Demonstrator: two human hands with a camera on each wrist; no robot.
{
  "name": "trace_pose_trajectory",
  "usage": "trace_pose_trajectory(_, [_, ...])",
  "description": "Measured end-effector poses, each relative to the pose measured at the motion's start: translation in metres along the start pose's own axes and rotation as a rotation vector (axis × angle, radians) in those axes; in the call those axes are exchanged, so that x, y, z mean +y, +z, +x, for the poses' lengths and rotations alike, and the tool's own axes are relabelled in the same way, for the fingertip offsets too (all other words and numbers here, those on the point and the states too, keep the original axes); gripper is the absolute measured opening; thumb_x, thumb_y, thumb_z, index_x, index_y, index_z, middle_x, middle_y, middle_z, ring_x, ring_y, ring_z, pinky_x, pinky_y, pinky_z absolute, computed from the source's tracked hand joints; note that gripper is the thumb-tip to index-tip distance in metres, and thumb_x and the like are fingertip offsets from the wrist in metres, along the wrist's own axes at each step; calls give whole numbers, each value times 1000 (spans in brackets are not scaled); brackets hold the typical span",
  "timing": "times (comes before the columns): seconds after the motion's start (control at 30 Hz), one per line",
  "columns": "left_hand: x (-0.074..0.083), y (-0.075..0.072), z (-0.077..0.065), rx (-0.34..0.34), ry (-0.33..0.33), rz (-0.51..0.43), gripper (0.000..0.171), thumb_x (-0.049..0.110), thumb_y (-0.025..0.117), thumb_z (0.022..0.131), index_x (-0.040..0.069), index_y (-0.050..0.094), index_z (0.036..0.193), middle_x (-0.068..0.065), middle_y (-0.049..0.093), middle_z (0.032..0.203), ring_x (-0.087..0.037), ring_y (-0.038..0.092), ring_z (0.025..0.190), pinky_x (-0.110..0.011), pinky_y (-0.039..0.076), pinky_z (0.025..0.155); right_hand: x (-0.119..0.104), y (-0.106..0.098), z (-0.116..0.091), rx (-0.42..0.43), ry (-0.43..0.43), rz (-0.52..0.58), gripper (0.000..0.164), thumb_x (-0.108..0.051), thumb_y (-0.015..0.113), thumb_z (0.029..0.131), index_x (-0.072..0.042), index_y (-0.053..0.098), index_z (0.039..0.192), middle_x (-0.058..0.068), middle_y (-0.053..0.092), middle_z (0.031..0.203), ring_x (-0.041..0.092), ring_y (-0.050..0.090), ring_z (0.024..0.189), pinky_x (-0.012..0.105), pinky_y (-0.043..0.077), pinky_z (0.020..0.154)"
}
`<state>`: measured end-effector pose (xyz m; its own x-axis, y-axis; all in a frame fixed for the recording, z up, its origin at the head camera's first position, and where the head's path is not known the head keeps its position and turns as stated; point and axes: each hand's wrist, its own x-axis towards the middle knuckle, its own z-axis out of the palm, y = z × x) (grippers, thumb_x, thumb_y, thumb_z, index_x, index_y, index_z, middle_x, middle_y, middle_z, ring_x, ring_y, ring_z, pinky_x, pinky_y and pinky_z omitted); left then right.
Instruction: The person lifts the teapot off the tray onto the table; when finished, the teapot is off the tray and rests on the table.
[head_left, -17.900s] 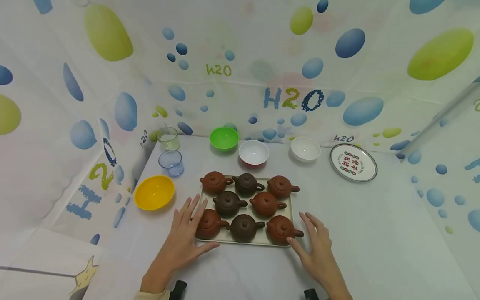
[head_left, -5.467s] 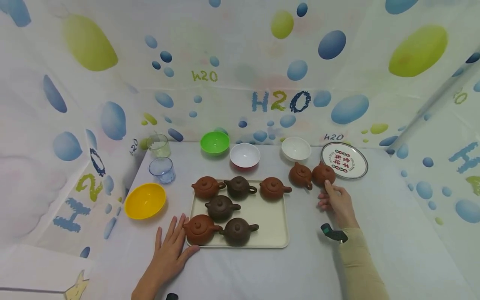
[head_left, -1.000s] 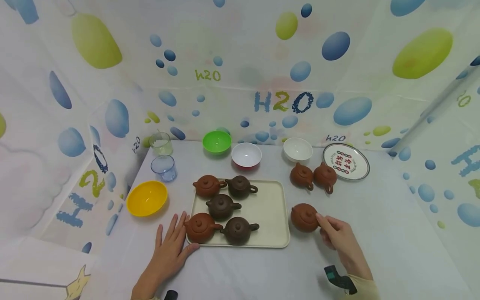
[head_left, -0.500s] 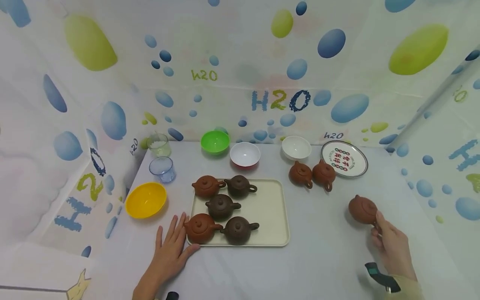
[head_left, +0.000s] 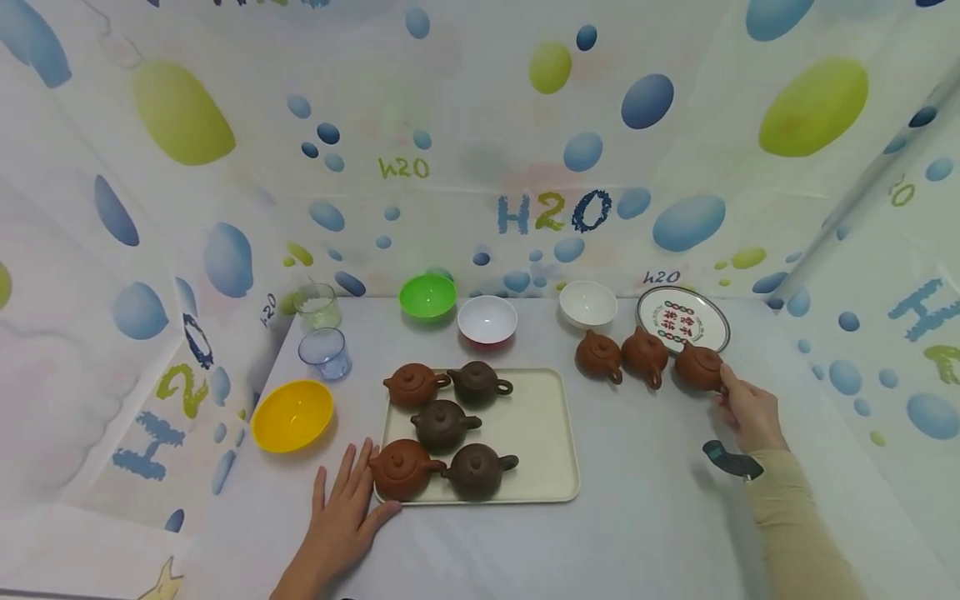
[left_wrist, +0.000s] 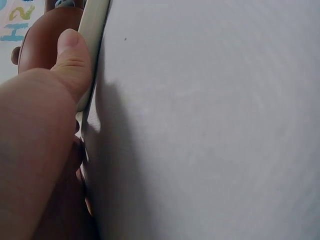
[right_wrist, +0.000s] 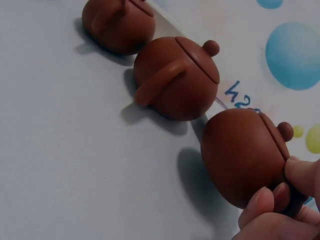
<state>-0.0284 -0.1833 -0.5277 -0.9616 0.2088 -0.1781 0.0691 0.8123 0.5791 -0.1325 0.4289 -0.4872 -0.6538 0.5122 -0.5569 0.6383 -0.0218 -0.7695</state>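
My right hand (head_left: 752, 408) pinches the handle of a reddish-brown teapot (head_left: 699, 367) at the plate's front edge. In the right wrist view this teapot (right_wrist: 245, 155) casts a shadow off to its left, thumb and fingers at its handle. Left of it stand two more reddish-brown teapots (head_left: 645, 357) in a row. My left hand (head_left: 341, 508) lies with fingers spread at the front left corner of a cream tray (head_left: 543, 433), thumb on its rim. Two reddish-brown teapots (head_left: 403, 470) and three dark brown teapots (head_left: 477, 472) sit on the tray's left part.
Behind the row lie a rimmed plate (head_left: 708, 321) and a white bowl (head_left: 588, 305). Further left are a red-and-white bowl (head_left: 487, 319) and a green bowl (head_left: 427, 297). Two glasses (head_left: 325, 352) and a yellow bowl (head_left: 292, 417) stand along the table's left side.
Three reddish-brown teapots have left the tray since the oldest frame. Over the last second my right hand carries the third one rightward, then back beside the other two. My left hand stays put.
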Motion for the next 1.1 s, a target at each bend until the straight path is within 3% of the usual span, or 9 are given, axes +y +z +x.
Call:
trace_pose_trajectory(0.17, [0,-1,1,24,5,23,97,56,67,100,-2,26,168,-19,12,181,-44,0,167,-69,-24,128,2,6,2,-23,-22,9,47,-64,54,105,-18,62,111,-15,58,76,6,49,71,26,41,62])
trace_pose_trajectory(0.33, [0,-1,3,15,-5,27,98,57,65,101,0,24,169,-18,11,181,-44,-1,168,-67,-27,127,4,8,3,-14,-59,-60,49,-65,52,105,-18,64,102,-15,58,72,6,48,67,26,42,61])
trace_pose_trajectory(0.5, [-1,1,2,3,-18,38,98,56,66,101,0,24,169,-18,10,181,-44,-2,168,-67,-27,127,7,8,5,8,-66,-126,53,-67,49,105,-16,65,104,-14,58,73,7,49,73,28,42,66])
trace_pose_trajectory(0.9, [0,2,0,4,-14,40,97,55,67,101,-2,26,167,-18,10,181,-43,-2,168,-67,-26,128,12,4,5,23,-70,-138,55,-67,51,104,-15,67,104,-15,60,72,6,52,73,26,46,66])
trace_pose_trajectory(1.1, [1,2,-1,7,-10,39,96,54,67,101,-3,27,167,-18,11,181,-43,-2,168,-66,-26,128,13,3,5,20,-70,-142,58,-67,50,104,-12,65,114,-15,61,72,5,55,73,22,49,64])
